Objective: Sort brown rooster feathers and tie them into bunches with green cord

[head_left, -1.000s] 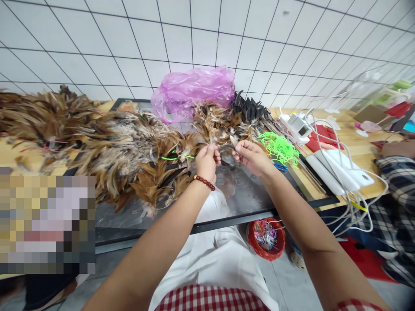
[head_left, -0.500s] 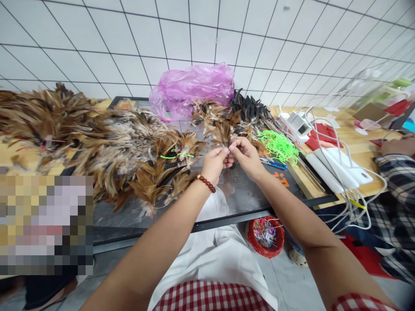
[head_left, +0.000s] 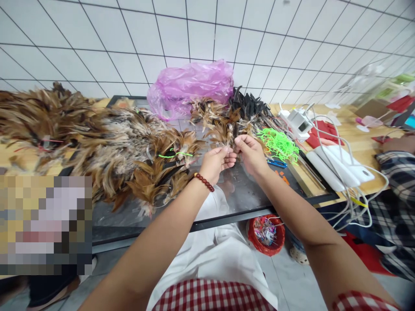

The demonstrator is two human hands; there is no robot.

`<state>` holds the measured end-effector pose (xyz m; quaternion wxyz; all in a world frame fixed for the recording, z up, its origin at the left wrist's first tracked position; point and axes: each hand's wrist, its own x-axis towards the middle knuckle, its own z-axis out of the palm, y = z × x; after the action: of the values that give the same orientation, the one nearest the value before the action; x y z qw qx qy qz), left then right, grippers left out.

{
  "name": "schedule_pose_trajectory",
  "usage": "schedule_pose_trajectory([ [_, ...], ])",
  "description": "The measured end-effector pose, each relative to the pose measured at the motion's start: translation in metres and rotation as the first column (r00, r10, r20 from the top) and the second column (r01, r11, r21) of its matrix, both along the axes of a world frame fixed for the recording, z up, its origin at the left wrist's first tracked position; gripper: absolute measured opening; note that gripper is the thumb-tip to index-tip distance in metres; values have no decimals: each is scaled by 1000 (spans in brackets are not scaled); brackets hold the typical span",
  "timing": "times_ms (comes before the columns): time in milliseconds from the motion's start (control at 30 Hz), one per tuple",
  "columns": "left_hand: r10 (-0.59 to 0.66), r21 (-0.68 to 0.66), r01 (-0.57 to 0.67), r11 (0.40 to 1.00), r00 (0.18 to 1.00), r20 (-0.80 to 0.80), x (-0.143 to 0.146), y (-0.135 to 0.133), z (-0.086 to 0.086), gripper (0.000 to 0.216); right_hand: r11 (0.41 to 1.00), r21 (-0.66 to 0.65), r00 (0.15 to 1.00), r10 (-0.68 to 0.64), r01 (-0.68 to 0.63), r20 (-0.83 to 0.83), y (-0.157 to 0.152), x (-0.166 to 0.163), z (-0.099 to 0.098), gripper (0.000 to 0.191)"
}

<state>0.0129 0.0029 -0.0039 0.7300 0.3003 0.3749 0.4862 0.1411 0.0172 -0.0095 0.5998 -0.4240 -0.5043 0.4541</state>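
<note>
My left hand (head_left: 215,163), with a beaded bracelet at its wrist, is closed in a pinch over the dark board (head_left: 194,211); what its fingertips hold is too small to make out. Just right of it, my right hand (head_left: 249,152) pinches a dark feather (head_left: 235,129) that points up from the thumb and forefinger. A small gap parts the two hands. Brown feathers (head_left: 221,133) lie just beyond my fingertips. To the left spreads a large pile of brown and pale feathers (head_left: 123,138), with a green string (head_left: 175,154) across its near side.
A pink plastic bag (head_left: 191,84) and black feathers (head_left: 248,103) lie at the back. Right of my hands are green strings (head_left: 279,144), blue-handled snips (head_left: 276,163) and a white power strip (head_left: 343,166) with cables. A red bin (head_left: 266,246) stands below. A co-worker's sleeve (head_left: 397,172) shows at right.
My hands have come apart slightly; the right one has shifted right, and a dark feather now shows upright at its fingertips. The left hand stays almost where it was.
</note>
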Motion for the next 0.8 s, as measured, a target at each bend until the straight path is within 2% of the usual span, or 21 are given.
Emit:
schedule_pose_trajectory([
  [133,-26,21,25,999,999,23,0,1,-2,19,999,-19,998,42,-43,-47,-1,-4,-1,33],
  [300,-13,22,12,1000,998,60,0,3,-3,16,1000,19,1000,8,-9,23,-1,-7,-5,31],
  [433,21,53,-23,998,999,26,1,2,-5,17,998,62,997,-22,17,78,-2,-10,-8,31],
  [600,63,60,-63,996,998,-13,0,4,-6,18,1000,24,996,-15,13,90,-2,-9,-6,35],
  [667,52,59,-54,997,998,34,-3,6,-5,16,996,-45,997,75,-73,35,-2,-4,-2,36],
  [700,25,55,-29,998,997,70,-5,6,-5,14,982,-97,987,161,-161,-6,-2,-1,0,37],
  [800,-130,23,128,992,976,175,-8,6,-2,12,870,-212,895,425,-445,-132,-5,7,9,38],
])
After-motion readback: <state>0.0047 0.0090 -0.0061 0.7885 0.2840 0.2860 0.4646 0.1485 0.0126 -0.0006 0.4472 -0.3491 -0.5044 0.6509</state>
